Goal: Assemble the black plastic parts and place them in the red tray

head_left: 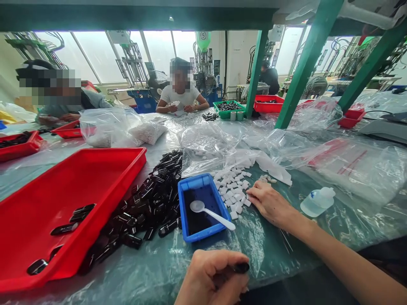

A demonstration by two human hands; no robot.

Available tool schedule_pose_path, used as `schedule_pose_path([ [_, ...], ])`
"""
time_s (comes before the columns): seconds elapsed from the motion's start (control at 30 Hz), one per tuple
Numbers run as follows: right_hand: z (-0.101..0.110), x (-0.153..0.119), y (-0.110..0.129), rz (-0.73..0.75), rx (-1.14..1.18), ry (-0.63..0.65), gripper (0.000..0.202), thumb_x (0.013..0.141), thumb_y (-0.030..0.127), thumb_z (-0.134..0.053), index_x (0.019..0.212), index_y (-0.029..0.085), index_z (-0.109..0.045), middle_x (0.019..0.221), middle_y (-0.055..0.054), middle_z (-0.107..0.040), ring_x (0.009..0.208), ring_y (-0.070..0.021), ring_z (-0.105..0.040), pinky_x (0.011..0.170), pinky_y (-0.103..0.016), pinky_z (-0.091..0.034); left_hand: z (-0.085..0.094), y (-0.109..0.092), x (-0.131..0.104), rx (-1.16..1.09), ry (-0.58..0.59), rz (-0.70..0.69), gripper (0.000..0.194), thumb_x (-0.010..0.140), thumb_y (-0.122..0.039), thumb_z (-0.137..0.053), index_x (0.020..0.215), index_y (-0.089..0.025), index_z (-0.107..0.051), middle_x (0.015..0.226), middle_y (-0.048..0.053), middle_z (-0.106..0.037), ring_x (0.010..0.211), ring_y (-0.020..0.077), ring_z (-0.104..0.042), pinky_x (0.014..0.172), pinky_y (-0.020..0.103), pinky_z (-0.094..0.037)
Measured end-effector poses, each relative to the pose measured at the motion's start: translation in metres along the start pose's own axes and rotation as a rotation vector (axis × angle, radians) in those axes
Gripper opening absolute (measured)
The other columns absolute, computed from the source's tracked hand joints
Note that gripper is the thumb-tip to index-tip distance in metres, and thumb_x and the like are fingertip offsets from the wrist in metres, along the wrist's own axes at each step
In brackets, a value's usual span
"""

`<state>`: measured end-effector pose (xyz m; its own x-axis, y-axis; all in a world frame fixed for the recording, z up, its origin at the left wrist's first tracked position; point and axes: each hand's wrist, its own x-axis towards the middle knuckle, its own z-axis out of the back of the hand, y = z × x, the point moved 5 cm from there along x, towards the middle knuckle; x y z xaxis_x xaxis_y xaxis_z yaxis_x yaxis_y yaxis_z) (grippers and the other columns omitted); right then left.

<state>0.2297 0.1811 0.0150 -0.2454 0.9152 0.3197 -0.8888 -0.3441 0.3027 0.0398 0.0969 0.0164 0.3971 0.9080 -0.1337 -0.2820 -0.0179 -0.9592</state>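
Note:
At the near edge of the table my left hand is closed round a small glossy black plastic piece, whose end shows between thumb and forefinger. My right hand reaches to the right side of a pile of small white square pieces. Its fingers are pinched together, with the fingertips on a white piece at the pile's edge. Left of that pile stands a blue tray of dark liquid, and a white plastic spoon rests across it. A heap of black pieces lies beyond the tray's left side.
A large red tray with a few black pieces fills the left. To the right lies a clear squeeze bottle. Plastic bags and a green post stand further back. Across the table sit other people.

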Motion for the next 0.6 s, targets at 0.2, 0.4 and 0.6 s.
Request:
schedule_pose_path([
  [0.2,0.019,-0.016,0.008,-0.021,0.134,-0.132,0.014,0.088,0.015,-0.051,0.077,0.018,-0.058,0.074,-0.002,-0.06,0.069,-0.0161,-0.058,0.062,-0.03,-0.048,-0.015,0.008,0.008,-0.212,0.055,0.043,0.019,0.072,-0.013,-0.065,0.086,-0.009,-0.077,0.058,0.005,-0.069,0.052,0.0152,-0.068,0.048,0.017,-0.052],
  [0.4,0.043,-0.06,0.057,0.14,0.499,-0.171,0.008,0.087,0.014,-0.057,0.084,0.021,-0.06,0.075,0.0,-0.064,0.066,-0.0122,-0.062,0.058,-0.021,-0.051,-0.023,0.014,0.014,-0.23,0.1,0.12,0.017,0.073,-0.014,-0.065,0.084,-0.011,-0.077,0.056,0.003,-0.067,0.055,0.0161,-0.068,0.051,0.019,-0.054],
  [0.6,0.041,-0.075,0.076,0.315,0.609,-0.195,0.021,0.082,0.003,-0.059,0.095,0.02,-0.063,0.074,-0.002,-0.065,0.064,-0.0126,-0.06,0.06,-0.023,-0.052,-0.023,0.01,0.017,-0.142,0.155,0.002,0.021,0.078,-0.017,-0.059,0.087,-0.012,-0.078,0.057,0.004,-0.067,0.049,0.0122,-0.061,0.05,0.019,-0.051],
])
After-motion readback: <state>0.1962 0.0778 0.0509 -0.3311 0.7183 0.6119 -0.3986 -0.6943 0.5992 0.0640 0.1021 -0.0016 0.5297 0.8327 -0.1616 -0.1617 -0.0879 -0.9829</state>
